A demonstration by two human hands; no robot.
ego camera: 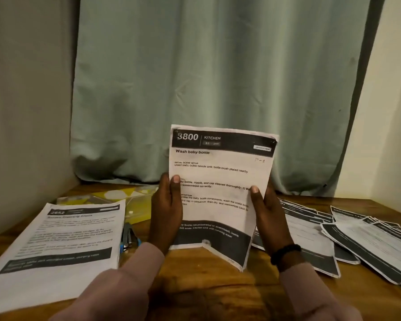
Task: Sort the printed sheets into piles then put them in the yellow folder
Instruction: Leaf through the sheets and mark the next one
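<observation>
Printed sheet (pixel 220 181), light and floppy, pinched at both side edges by left hand (pixel 166 212) and right hand (pixel 267 214)

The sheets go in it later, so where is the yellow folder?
The yellow folder lies at the table's back left, behind the left pile and beside the left hand.

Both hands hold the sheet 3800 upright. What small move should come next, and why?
Probably lay the sheet, gripped by the left hand and right hand, onto a pile: the neat pile left or the loose sheets right. Which one I cannot tell.
</observation>
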